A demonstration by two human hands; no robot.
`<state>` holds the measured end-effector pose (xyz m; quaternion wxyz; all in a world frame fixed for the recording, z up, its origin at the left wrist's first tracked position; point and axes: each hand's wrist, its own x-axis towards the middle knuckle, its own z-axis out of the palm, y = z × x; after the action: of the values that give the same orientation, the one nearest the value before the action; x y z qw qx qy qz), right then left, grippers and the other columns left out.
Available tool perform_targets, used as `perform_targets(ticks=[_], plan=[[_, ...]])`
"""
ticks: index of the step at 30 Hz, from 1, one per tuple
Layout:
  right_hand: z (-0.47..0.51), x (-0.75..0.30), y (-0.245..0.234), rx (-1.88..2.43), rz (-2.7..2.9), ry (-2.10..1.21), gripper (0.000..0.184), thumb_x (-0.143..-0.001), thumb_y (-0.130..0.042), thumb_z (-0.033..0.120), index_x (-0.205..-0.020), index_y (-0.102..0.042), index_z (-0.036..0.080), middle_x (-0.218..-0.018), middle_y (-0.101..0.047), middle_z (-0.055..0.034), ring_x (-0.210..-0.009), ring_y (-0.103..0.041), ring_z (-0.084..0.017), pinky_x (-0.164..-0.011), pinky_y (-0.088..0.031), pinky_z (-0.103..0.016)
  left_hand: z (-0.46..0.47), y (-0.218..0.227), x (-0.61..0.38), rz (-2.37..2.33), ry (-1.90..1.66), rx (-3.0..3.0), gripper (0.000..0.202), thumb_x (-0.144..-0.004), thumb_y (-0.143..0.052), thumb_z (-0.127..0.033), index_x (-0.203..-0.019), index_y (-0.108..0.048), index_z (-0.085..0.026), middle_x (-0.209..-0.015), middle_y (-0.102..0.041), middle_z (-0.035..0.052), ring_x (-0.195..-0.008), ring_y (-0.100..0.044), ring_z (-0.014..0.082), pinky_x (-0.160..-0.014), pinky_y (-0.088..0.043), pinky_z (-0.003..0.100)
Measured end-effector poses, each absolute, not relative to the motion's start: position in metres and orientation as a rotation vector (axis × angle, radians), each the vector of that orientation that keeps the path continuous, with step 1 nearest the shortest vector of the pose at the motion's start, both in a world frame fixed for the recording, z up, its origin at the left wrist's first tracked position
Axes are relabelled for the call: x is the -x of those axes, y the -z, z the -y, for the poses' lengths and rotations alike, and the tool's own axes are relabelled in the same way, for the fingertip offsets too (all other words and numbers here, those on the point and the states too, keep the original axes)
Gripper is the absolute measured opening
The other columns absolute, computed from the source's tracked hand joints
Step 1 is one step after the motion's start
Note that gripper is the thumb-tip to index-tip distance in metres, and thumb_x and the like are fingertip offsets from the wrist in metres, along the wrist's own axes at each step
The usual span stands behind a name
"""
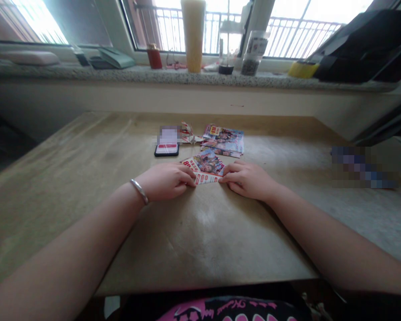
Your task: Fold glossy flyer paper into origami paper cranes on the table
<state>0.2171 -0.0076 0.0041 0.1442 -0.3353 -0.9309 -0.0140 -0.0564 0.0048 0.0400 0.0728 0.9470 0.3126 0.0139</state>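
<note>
A colourful printed paper leaflet (206, 168) lies on the beige table (87, 187), partly folded. My left hand (165, 180), with a silver bracelet on the wrist, pinches its left edge with curled fingers. My right hand (249, 179) pinches its right edge the same way. Both hands rest on the tabletop. Behind the leaflet sits a small stack of similar leaflets (225, 140) and a crumpled folded piece (189, 133).
A phone (167, 145) lies left of the stack. The stone windowsill (120, 75) carries a tall yellow cylinder (194, 35), a red cup (154, 57), jars (254, 53), a yellow tub (302, 69) and a black bag (364, 49).
</note>
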Motion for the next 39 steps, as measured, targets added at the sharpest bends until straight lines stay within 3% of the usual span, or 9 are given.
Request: perform_targets(ticks=[19,26,30,32,35,39], plan=[[0.007,-0.219,-0.002,0.954,2.675,0.019,0.029,-0.083,-0.049,0.016,-0.098,-0.072,0.025,-0.1,-0.068,-0.0048,-0.087,-0.059,-0.017,-0.075,-0.045,-0.029,-0.015,-0.036,0.072,-0.864,-0.003,-2.84,0.031,-0.08,-0.051,-0.015,-0.091,-0.075,-0.032,-0.11,-0.068,-0.0039,-0.095,-0.064,0.0134,-0.088,-0.048,0.024],[0.005,-0.222,0.002,0.951,2.657,0.007,0.027,-0.083,-0.05,0.016,-0.097,-0.072,0.026,-0.101,-0.067,-0.004,-0.089,-0.058,-0.017,-0.075,-0.045,-0.029,-0.018,-0.038,0.08,-0.885,-0.019,-2.823,0.027,-0.079,-0.052,-0.02,-0.084,-0.075,-0.033,-0.107,-0.069,-0.0082,-0.094,-0.064,0.0118,-0.085,-0.047,0.022],[0.005,-0.219,0.002,0.983,2.646,-0.004,0.023,-0.086,-0.05,0.021,-0.097,-0.07,0.023,-0.101,-0.067,-0.0047,-0.089,-0.058,-0.018,-0.076,-0.045,-0.03,-0.015,-0.036,0.074,-0.962,-0.061,-2.858,0.023,-0.08,-0.048,-0.018,-0.086,-0.07,-0.023,-0.096,-0.069,0.0002,-0.086,-0.062,0.0139,-0.079,-0.048,0.024],[0.006,-0.216,0.002,1.038,2.634,0.002,0.023,-0.086,-0.051,0.023,-0.1,-0.069,0.022,-0.101,-0.067,-0.0056,-0.09,-0.058,-0.019,-0.076,-0.044,-0.031,-0.013,-0.031,0.068,-1.06,-0.113,-2.911,0.019,-0.081,-0.053,-0.028,-0.093,-0.066,-0.019,-0.09,-0.066,0.0045,-0.082,-0.06,0.017,-0.072,-0.048,0.026],[0.006,-0.21,0.003,1.103,2.61,0.026,0.022,-0.087,-0.052,0.026,-0.102,-0.067,0.021,-0.1,-0.067,-0.0061,-0.091,-0.057,-0.02,-0.076,-0.043,-0.031,-0.012,-0.021,0.058,-1.046,-0.223,-3.038,0.034,-0.082,-0.058,-0.043,-0.106,-0.06,-0.021,-0.103,-0.063,0.0067,-0.091,-0.057,0.0205,-0.075,-0.046,0.03],[0.005,-0.204,0.005,1.148,2.583,0.089,0.02,-0.087,-0.051,0.028,-0.098,-0.065,0.021,-0.097,-0.067,-0.0063,-0.089,-0.057,-0.02,-0.073,-0.042,-0.03,-0.011,-0.014,0.05,-1.043,-0.241,-3.204,0.027,-0.089,-0.049,-0.041,-0.099,-0.063,-0.021,-0.098,-0.063,0.0065,-0.084,-0.058,0.02,-0.069,-0.043,0.03]])
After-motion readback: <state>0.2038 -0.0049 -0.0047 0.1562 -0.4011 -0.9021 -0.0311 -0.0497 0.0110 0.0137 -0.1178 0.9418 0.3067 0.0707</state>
